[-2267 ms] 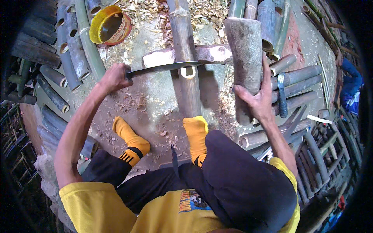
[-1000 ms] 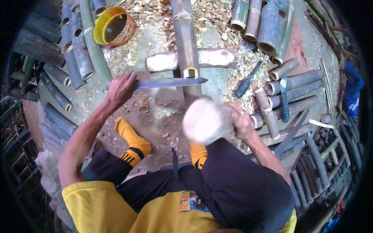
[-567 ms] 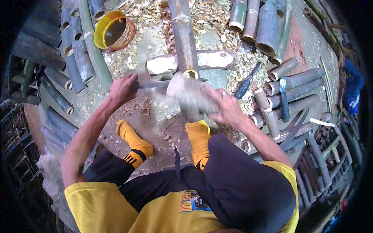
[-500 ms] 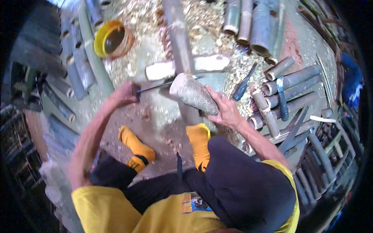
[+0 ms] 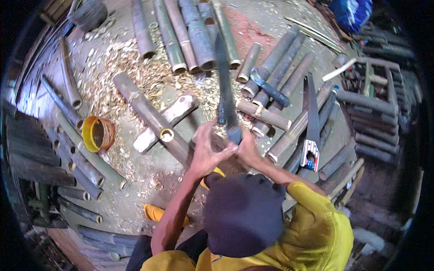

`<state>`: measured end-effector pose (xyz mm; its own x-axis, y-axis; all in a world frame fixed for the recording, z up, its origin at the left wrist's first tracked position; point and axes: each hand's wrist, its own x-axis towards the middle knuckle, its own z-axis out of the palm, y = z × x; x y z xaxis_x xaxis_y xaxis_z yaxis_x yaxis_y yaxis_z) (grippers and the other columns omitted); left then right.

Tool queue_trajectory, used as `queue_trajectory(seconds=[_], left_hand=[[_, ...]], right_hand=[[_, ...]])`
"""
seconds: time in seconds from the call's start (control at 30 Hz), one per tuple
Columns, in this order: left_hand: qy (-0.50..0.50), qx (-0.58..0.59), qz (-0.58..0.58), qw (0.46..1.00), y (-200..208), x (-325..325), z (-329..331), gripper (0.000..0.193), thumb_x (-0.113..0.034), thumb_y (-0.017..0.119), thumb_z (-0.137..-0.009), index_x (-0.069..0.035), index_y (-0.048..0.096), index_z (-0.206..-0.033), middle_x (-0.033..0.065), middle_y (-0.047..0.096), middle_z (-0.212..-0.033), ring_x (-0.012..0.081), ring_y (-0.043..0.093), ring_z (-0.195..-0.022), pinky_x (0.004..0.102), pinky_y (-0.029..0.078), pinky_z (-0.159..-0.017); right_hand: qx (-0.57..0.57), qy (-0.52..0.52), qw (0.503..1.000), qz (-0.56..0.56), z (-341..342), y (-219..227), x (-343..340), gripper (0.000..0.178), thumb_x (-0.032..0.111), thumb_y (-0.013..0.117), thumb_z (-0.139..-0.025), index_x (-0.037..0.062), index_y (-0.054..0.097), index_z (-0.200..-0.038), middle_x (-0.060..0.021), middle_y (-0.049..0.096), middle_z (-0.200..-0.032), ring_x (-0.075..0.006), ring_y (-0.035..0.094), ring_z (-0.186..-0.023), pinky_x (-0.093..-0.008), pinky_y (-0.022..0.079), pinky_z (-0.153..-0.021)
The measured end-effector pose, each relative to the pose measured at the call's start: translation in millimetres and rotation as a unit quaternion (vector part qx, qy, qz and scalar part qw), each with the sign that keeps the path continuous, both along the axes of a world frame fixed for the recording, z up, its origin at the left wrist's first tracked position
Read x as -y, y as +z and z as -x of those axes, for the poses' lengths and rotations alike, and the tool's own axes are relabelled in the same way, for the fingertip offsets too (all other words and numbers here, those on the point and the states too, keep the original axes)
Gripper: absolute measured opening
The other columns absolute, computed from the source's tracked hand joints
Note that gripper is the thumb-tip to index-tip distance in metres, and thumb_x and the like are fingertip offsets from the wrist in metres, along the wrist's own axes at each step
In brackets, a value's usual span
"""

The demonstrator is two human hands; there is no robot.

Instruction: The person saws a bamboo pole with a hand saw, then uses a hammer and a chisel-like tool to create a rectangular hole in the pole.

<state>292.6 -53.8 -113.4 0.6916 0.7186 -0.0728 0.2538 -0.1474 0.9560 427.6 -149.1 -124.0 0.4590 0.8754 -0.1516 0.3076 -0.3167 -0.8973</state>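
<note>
A long dark machete (image 5: 223, 74) points away from me, its blade over the chips and pipe ends. My right hand (image 5: 247, 147) is closed around its handle end. Close by on the left, my left hand (image 5: 208, 151) has its fingers apart, with the thumb reaching to the right hand; it is slightly blurred. Left of my hands, a bamboo pole (image 5: 147, 110) with a round hole in its upper side rests across a pale wooden block (image 5: 178, 108). A dark-handled tool (image 5: 221, 113) lies beside the blade, partly hidden.
A yellow bucket (image 5: 97, 134) stands at left among wood chips (image 5: 122, 63). Several bamboo tubes (image 5: 194, 31) lie ahead. At right are a handsaw (image 5: 312, 122), a dark sheathed tool (image 5: 270, 88) and more tubes. My dark-clad knee (image 5: 244, 214) rises just below my hands.
My view has turned to the right. The blade, held in my left hand before, is now in my right hand and points away. The thick pale wooden piece has left my right hand.
</note>
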Motion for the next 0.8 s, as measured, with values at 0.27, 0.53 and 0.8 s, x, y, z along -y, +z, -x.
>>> queue_trajectory(seconds=[0.27, 0.53, 0.8], left_hand=[[0.025, -0.28, -0.102, 0.954, 23, -87, 210, 0.046, -0.015, 0.07, -0.071, 0.0, 0.055, -0.112, 0.0135, 0.061, -0.101, 0.0205, 0.058, -0.09, 0.0313, 0.047, -0.078], [0.05, -0.397, -0.075, 0.913, 99, -88, 280, 0.044, -0.013, 0.07, -0.066, 0.001, 0.058, -0.106, 0.0117, 0.062, -0.085, 0.0194, 0.058, -0.074, 0.0311, 0.048, -0.069], [0.037, -0.5, -0.067, 0.863, 152, -58, 294, 0.041, -0.012, 0.072, -0.063, 0.0, 0.061, -0.1, 0.0136, 0.063, -0.08, 0.022, 0.061, -0.072, 0.032, 0.049, -0.069]], right_hand=[[0.321, -0.127, 0.924, 0.165, -249, -22, 30, 0.042, 0.021, 0.064, -0.072, 0.005, 0.05, -0.108, -0.025, 0.061, -0.092, -0.0413, 0.06, -0.084, -0.0469, 0.048, -0.072], [0.334, -0.095, 0.902, 0.255, -330, -67, 36, 0.045, 0.024, 0.064, -0.072, 0.0049, 0.051, -0.111, -0.0239, 0.058, -0.103, -0.0403, 0.055, -0.098, -0.048, 0.044, -0.083], [0.408, 0.048, 0.9, 0.148, -234, -72, 8, 0.05, 0.033, 0.066, -0.073, 0.0056, 0.05, -0.111, -0.0226, 0.054, -0.103, -0.0389, 0.051, -0.101, -0.0471, 0.043, -0.084]])
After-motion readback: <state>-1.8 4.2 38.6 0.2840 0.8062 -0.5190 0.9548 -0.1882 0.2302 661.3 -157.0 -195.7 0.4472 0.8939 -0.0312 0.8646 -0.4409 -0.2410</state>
